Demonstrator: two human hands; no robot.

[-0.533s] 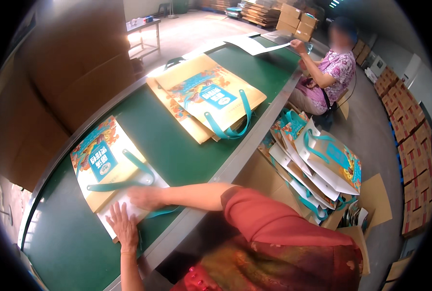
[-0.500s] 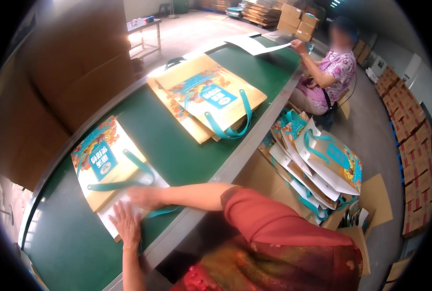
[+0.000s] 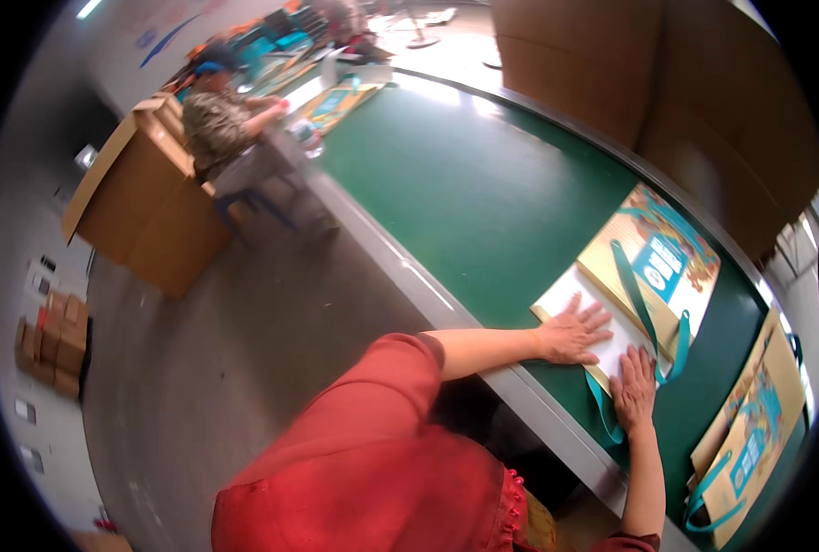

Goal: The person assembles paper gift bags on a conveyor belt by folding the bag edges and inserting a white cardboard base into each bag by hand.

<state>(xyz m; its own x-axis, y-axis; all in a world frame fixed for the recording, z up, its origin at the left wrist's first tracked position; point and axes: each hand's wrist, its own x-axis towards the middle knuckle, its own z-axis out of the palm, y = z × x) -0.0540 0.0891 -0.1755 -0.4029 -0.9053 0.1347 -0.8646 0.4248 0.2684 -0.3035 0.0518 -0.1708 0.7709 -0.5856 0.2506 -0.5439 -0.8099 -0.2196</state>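
Observation:
A flat yellow paper bag (image 3: 612, 253), printed with colourful flowers and a blue panel, lies on the green belt with its teal handles (image 3: 629, 281) toward me. Its white inner flap (image 3: 586, 293) is spread out at the mouth end. My left hand (image 3: 575, 333) lies on that white flap with the fingers spread. Close beside it my right hand (image 3: 634, 385) rests flat on the flap's near edge, fingers outstretched. Neither hand grips anything. Another teal strap (image 3: 602, 405) hangs from beneath the flap, next to the right hand.
Several similar bags (image 3: 763, 419) lie overlapped at the right on the belt (image 3: 464, 175). A metal rail (image 3: 409, 267) edges it. Far left, a person (image 3: 218, 124) sits at the belt near another bag (image 3: 338, 106) and an open carton (image 3: 147, 198). Tall brown cardboard (image 3: 602, 64) stands beyond.
My view has swung left, bringing another seated person and a carton into sight. Both hands remain on the white flap; the left one is now spread flat, and the right no longer blurs.

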